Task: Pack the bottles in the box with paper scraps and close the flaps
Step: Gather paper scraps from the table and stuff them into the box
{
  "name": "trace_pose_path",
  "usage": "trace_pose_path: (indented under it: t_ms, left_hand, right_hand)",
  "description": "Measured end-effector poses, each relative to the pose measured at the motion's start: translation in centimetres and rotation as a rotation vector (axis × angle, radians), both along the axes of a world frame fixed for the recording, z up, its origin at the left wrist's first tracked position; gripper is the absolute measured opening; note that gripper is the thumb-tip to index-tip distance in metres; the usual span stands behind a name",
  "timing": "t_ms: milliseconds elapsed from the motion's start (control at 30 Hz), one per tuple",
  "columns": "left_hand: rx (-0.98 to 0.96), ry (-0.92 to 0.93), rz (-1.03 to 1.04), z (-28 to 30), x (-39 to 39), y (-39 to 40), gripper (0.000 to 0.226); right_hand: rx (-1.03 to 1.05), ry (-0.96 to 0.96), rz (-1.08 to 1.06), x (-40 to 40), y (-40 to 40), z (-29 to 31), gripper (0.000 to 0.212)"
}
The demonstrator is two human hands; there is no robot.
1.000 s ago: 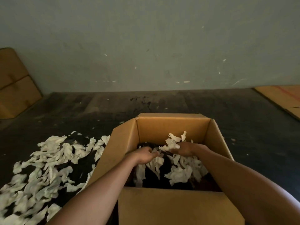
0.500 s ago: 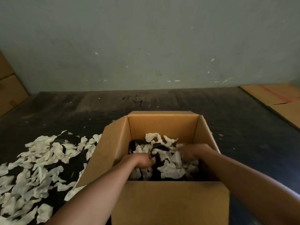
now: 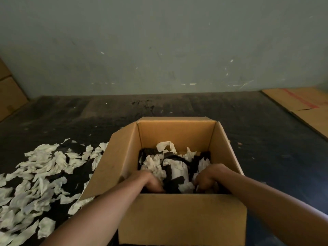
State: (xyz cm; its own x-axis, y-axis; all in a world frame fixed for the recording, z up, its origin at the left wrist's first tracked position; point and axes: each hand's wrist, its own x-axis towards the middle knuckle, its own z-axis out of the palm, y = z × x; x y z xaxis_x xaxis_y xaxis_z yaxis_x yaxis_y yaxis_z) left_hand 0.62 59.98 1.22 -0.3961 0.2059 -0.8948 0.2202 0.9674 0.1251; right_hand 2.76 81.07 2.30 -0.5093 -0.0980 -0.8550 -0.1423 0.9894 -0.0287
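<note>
— What have you got on the head camera?

— Both of my hands are down inside the open cardboard box (image 3: 181, 219), near its front wall. My left hand (image 3: 150, 182) has its fingers curled downward into the paper scraps (image 3: 154, 166); my right hand (image 3: 206, 181) is curled the same way on the other side. The fingertips are buried, so I cannot tell whether either one actually has hold of anything.

— And the bottles?

— One dark bottle with a white label (image 3: 178, 170) lies between my hands, partly bare. Other dark shapes sit around it, too dim to count.

— What worries you?

— Mostly the padding. I judge it thin on top: the label is exposed, so the bottles could knock together once the box is moved. If I push down hard to wedge paper in, I may shove scraps to the bottom and bare more glass. Most of the loose scraps on the floor (image 3: 39, 176) are outside, left of the box.

— The flaps?

— All four are open. The left flap (image 3: 110, 162) leans outward; if I close now, nothing fills the space under the lid.
</note>
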Motion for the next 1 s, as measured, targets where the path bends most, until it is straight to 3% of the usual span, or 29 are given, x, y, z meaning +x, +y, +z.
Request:
trace_pose_path:
  t_ms: [67, 133, 233, 300, 400, 467, 600, 700, 767, 833, 900, 1000]
  left_hand:
    - [0.0, 0.023, -0.003, 0.5, -0.5, -0.3, 0.054]
    - [0.052, 0.174, 0.062, 1.0, -1.8, -0.4, 0.049]
    - [0.145, 0.424, 0.15, 1.7, -3.5, -0.6, 0.041]
    - [0.183, 0.515, 0.252, 1.3, -3.7, -0.7, 0.048]
    - [0.239, 0.344, 0.381, -0.6, -3.9, -0.9, 0.063]
    - [0.278, 0.304, 0.413, -1.2, -4.3, -1.0, 0.059]
    - [0.301, 0.556, 0.405, 0.4, -5.5, -1.4, 0.049]
    - [0.335, 0.619, 0.361, 1.4, -5.6, -1.2, 0.051]
    - [0.35, 0.445, 0.301, 1.2, -4.6, -0.5, 0.051]
    - [0.287, 0.281, 0.203, 0.4, -3.2, -0.1, 0.056]
    - [0.262, 0.269, 0.16, -0.1, -2.6, 0.0, 0.059]
    - [0.255, 0.37, 0.145, 0.8, -3.3, -0.2, 0.056]
  right_hand:
    - [-0.047, 0.126, -0.028, -1.6, 0.6, 1.1, 0.044]
    - [-0.122, 0.194, -0.106, -3.6, 1.6, 2.3, 0.036]
    - [-0.113, 0.105, -0.239, -6.0, 2.8, 2.0, 0.036]
    - [-0.046, 0.119, -0.213, -6.3, 2.6, 0.2, 0.041]
    - [-0.124, 0.22, -0.243, -6.3, 1.7, -3.2, 0.054]
    - [-0.206, 0.257, -0.242, -6.4, 1.0, -3.2, 0.049]
    - [-0.328, 0.325, -0.256, -7.0, 0.9, 1.7, 0.015]
    - [-0.346, 0.422, -0.246, -7.4, 1.2, 3.2, 0.011]
    - [-0.301, 0.337, -0.158, -6.6, 1.0, 2.2, 0.027]
    - [-0.12, 0.116, -0.041, -4.8, 0.8, 0.3, 0.043]
    - [0.008, 0.019, 0.002, -3.7, 1.3, -1.2, 0.05]
    - [-0.125, 0.161, -0.059, -3.8, 1.8, 0.5, 0.046]
